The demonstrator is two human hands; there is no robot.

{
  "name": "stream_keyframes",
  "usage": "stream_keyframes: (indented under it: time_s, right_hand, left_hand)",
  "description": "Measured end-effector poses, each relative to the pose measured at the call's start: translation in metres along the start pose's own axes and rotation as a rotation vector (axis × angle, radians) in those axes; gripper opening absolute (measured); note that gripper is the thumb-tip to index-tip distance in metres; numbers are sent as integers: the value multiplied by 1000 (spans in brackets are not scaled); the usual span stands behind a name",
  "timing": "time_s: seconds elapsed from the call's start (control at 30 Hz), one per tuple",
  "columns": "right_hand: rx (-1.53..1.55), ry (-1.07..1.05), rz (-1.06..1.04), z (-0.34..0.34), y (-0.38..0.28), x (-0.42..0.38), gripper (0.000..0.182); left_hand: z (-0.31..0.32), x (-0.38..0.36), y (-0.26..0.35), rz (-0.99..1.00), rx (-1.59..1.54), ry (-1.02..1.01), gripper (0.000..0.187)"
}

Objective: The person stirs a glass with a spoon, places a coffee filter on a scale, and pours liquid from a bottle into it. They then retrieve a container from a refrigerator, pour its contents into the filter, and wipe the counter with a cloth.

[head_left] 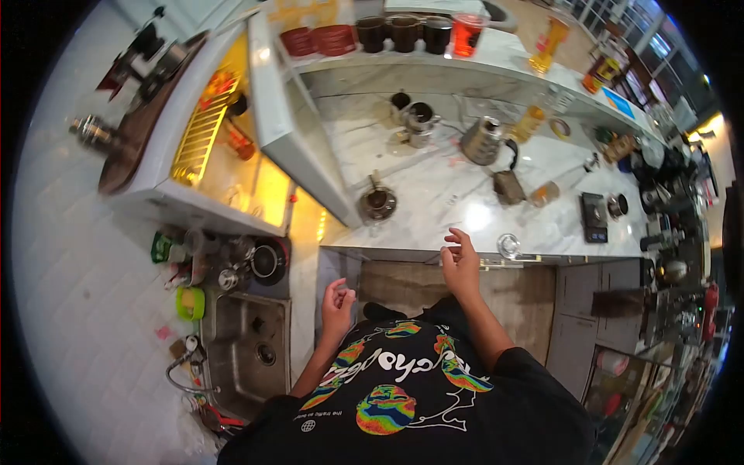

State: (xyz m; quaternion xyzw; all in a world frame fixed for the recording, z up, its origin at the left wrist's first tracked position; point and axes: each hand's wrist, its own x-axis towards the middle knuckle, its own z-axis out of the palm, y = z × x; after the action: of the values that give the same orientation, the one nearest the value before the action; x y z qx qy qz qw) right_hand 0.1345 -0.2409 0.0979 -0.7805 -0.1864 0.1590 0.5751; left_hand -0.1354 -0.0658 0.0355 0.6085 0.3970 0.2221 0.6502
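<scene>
My left hand (336, 306) hangs in front of my body by the counter's front edge, fingers loosely bent and apart, with nothing visible in it. Over the front edge of the marble counter (434, 186), my right hand (462, 266) is raised with its fingers apart, also holding nothing. Nearest to it on the right is a small clear glass (508, 246). A metal cup on a round base (378, 204) stands beyond my hands, towards the left. Farther back are a steel pitcher (419, 122) and a steel kettle (481, 141) with a black handle.
At left, a lit cabinet (225, 147) has its door (298, 124) swung out over the counter. Below it are a pan (268, 260) and a sink (240, 306). A black scale (594, 218) lies at right. Dark cups (404, 34) and a red cup (467, 36) line the raised shelf.
</scene>
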Motion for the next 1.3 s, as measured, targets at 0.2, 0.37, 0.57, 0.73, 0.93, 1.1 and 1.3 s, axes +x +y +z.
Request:
stream_keyframes:
  time_s: [0.2, 0.37, 0.57, 0.73, 0.93, 1.1, 1.3]
  right_hand:
    - [139, 110, -44, -109, -20, 20, 46]
    - [226, 48, -268, -217, -72, 76, 47]
    - [-26, 47, -404, -351, -114, 227, 46]
    - [-288, -81, -401, -366, -69, 361, 50]
    - [-511, -81, -580, -331, -21, 433, 56]
    - [-499, -97, -579, -308, -6, 449, 53]
    - [-384, -39, -566, -307, 3, 447, 44]
  left_hand:
    - [122, 30, 17, 66, 61, -283, 39]
    - [230, 55, 48, 103, -45, -292, 39]
    - [333, 83, 91, 177, -130, -240, 36]
    - [395, 97, 118, 193, -178, -196, 36]
    - [419, 114, 130, 196, -100, -197, 37]
    - [439, 127, 144, 137, -79, -155, 36]
    - [447, 126, 134, 104, -107, -148, 35]
